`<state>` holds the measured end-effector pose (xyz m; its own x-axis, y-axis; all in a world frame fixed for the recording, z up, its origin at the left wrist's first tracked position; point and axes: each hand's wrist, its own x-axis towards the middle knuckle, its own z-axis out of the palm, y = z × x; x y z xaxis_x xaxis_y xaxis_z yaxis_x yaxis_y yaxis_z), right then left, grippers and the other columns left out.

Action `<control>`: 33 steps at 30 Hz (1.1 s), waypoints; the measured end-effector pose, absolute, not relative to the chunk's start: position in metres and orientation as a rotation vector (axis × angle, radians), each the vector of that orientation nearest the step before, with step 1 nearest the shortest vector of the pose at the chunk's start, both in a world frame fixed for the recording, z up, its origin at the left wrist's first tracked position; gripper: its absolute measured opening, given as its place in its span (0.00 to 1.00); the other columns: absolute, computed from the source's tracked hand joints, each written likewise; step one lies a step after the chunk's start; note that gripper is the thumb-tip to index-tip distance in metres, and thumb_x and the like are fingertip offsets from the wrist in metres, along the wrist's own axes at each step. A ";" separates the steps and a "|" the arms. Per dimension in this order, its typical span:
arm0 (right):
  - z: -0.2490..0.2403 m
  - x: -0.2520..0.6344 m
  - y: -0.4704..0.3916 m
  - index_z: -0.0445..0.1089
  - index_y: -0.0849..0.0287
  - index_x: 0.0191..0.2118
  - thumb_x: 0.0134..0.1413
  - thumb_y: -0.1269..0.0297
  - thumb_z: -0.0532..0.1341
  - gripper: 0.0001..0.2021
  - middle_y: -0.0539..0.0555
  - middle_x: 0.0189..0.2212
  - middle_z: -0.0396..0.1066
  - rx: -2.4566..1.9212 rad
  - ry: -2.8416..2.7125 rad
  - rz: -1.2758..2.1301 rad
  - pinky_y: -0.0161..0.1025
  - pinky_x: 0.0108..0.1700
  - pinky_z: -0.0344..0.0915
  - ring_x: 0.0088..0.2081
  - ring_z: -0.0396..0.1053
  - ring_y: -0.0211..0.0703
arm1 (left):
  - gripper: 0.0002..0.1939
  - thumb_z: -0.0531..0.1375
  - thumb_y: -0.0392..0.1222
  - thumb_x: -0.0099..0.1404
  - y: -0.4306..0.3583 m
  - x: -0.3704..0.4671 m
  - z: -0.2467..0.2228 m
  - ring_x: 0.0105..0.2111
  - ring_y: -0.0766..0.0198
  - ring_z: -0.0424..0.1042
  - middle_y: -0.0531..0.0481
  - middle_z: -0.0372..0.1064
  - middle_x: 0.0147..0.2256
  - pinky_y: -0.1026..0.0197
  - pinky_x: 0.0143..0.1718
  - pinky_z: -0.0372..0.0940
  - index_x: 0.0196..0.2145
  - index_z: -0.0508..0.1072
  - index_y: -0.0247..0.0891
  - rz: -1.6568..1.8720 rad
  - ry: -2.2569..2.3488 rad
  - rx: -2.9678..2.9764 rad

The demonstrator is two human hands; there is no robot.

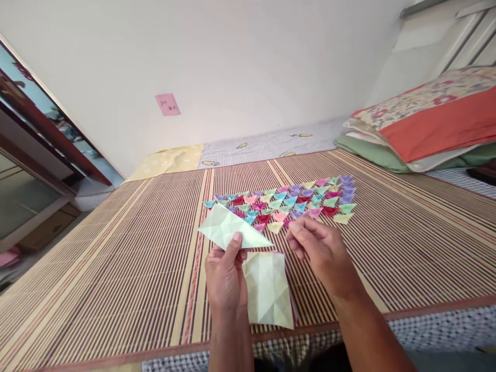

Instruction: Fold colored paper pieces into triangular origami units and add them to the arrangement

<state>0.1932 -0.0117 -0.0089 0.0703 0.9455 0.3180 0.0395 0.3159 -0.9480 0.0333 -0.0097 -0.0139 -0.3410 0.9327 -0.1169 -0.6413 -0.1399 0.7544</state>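
Observation:
My left hand (227, 274) grips a pale green sheet of origami paper (232, 227), folded to a pointed shape, with the thumb on top near its lower edge. The paper's sharp tip points right, towards my right hand (315, 248). That hand's fingers are curled and pinched together just off the tip; whether anything is between them is hidden. Below the folded sheet lies a stack of creased square papers (269, 289), pale yellow-green on top. Behind both hands, several small folded paper pieces (279, 204) in many colours stand in rows.
A striped bamboo mat (147, 248) covers the bed. Folded bedding (437, 124) in orange, green and floral cloth is piled at the right. A pink note (168, 104) is stuck on the white wall (248, 67) behind. A doorway opens at the far left.

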 end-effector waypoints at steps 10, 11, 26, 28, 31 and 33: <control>-0.006 0.166 -0.018 0.71 0.58 0.27 0.59 0.60 0.66 0.12 0.45 0.21 0.63 -1.027 -1.443 1.073 0.34 0.26 0.56 0.24 0.59 0.35 | 0.16 0.80 0.41 0.43 -0.011 0.035 -0.013 0.21 0.73 0.64 0.54 0.71 0.23 0.70 0.23 0.62 0.24 0.78 0.34 1.708 0.919 0.525; -0.007 0.165 -0.018 0.69 0.58 0.26 0.61 0.59 0.65 0.14 0.45 0.21 0.63 -1.038 -1.419 1.079 0.34 0.26 0.56 0.24 0.59 0.35 | 0.16 0.80 0.41 0.43 -0.012 0.035 -0.012 0.21 0.73 0.65 0.53 0.71 0.24 0.71 0.23 0.62 0.24 0.79 0.34 1.698 0.903 0.520; -0.008 0.172 -0.012 0.74 0.58 0.32 0.60 0.57 0.66 0.10 0.49 0.27 0.72 -1.011 -1.406 1.028 0.36 0.31 0.63 0.29 0.67 0.40 | 0.14 0.74 0.47 0.56 -0.013 0.022 -0.023 0.21 0.73 0.57 0.54 0.67 0.21 0.70 0.22 0.55 0.25 0.80 0.34 1.390 0.986 0.992; -0.010 0.173 -0.011 0.71 0.58 0.29 0.60 0.58 0.65 0.12 0.47 0.23 0.67 -1.028 -1.386 0.999 0.35 0.28 0.58 0.26 0.61 0.37 | 0.13 0.74 0.46 0.56 -0.012 0.022 -0.023 0.20 0.74 0.58 0.55 0.67 0.19 0.72 0.23 0.55 0.24 0.79 0.34 1.393 0.989 0.970; -0.012 0.175 -0.008 0.69 0.58 0.27 0.60 0.59 0.65 0.13 0.45 0.22 0.61 -1.052 -1.393 0.972 0.35 0.26 0.54 0.24 0.57 0.36 | 0.14 0.74 0.46 0.56 -0.012 0.021 -0.019 0.16 0.77 0.58 0.57 0.65 0.15 0.74 0.19 0.52 0.26 0.79 0.34 1.361 0.953 0.896; -0.014 0.176 -0.005 0.68 0.58 0.27 0.60 0.59 0.64 0.13 0.45 0.22 0.60 -1.041 -1.408 0.961 0.35 0.27 0.54 0.25 0.56 0.36 | 0.14 0.75 0.46 0.55 -0.012 0.021 -0.016 0.14 0.77 0.60 0.53 0.71 0.18 0.74 0.16 0.51 0.31 0.81 0.33 1.305 0.890 0.850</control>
<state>0.1759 -0.0053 -0.0141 -0.0298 0.9575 0.2869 0.0813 0.2884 -0.9541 0.0212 -0.0122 -0.0160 0.0531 0.9966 -0.0625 -0.4225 0.0791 0.9029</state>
